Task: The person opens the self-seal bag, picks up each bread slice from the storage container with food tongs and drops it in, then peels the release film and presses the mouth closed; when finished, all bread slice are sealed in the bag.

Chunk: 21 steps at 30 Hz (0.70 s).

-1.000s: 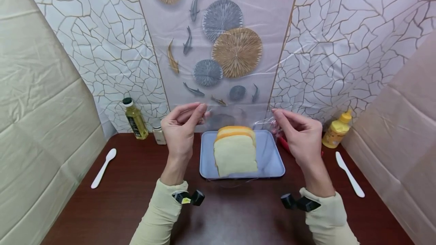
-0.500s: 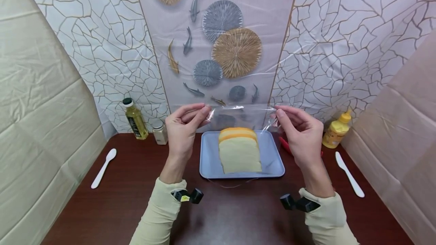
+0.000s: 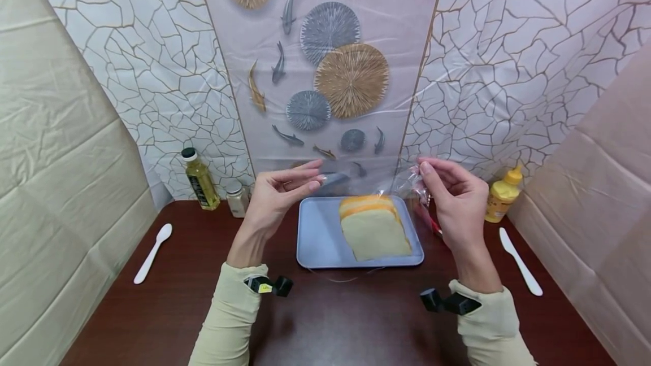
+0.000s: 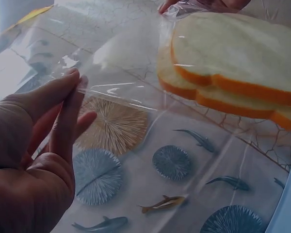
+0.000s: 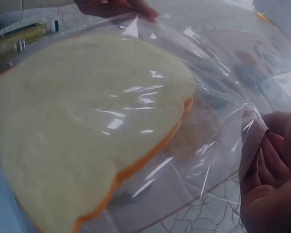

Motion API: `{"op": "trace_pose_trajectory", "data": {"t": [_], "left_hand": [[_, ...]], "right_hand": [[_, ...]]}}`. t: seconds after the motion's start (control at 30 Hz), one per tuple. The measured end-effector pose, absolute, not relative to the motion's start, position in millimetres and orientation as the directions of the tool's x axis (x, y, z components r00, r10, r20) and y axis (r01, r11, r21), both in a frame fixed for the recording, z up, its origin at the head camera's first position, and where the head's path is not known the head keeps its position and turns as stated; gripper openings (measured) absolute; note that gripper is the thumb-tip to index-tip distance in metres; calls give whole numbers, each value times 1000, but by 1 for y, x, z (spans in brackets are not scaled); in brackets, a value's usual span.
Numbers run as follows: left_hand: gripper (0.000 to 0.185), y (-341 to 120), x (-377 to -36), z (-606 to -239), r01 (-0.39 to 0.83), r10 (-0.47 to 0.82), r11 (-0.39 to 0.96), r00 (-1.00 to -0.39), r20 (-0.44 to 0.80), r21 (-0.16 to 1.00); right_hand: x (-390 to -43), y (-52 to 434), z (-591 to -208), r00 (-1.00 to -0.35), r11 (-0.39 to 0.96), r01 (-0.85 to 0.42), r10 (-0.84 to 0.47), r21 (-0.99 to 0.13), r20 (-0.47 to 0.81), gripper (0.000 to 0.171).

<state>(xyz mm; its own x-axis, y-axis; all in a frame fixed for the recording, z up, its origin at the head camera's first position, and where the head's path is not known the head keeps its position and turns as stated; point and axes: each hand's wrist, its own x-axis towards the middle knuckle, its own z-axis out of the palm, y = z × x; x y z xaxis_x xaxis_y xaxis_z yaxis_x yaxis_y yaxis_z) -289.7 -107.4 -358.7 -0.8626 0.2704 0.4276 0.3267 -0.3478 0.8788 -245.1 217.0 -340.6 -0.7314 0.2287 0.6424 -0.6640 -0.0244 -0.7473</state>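
Note:
A clear plastic bag (image 5: 213, 160) hangs between my two hands with stacked bread slices (image 3: 378, 236) inside. The slices are pale with orange crust, tilted, and overlap the right part of the blue tray (image 3: 317, 236) in the head view. My right hand (image 3: 458, 202) pinches the bag's upper right corner between thumb and fingers, bunching the film. At the upper left, my left hand (image 3: 272, 196) has its thumb and a fingertip together on the film's edge, as the left wrist view shows; its index finger stretches out above.
At the back left stand an oil bottle (image 3: 202, 179) and a small jar (image 3: 236, 199). A white spoon (image 3: 153, 253) lies left, a white knife (image 3: 521, 261) right. A yellow squeeze bottle (image 3: 503, 194) stands back right. A red object (image 3: 434, 226) is partly hidden behind my right hand.
The bread slices have shifted right and tilted inside the bag. My left hand's index finger has straightened away from its thumb, and the bag's top edge is slacker. My right hand keeps its pinch.

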Motion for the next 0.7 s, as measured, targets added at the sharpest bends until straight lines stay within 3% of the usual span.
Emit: {"op": "trace_pose_trajectory", "data": {"t": [0.17,0.37,0.53,0.7], "left_hand": [[14,-109,-292,-359,391,233,-328,-849,475,860],[15,-111,-288,-354,434,196,-304,-842,502,848],[21,-117,-287,-351,427,199,-262,-854,481,866],[19,-123,-288,-351,400,241,-311,-844,479,862]], "right_hand": [[-246,222,-344,-757,27,-643,133,-765,640,20],[-250,222,-348,-761,-64,-648,22,-759,648,20],[-252,221,-352,-765,-31,-644,48,-764,642,20],[-254,218,-352,-770,-38,-637,74,-770,634,19]]}}
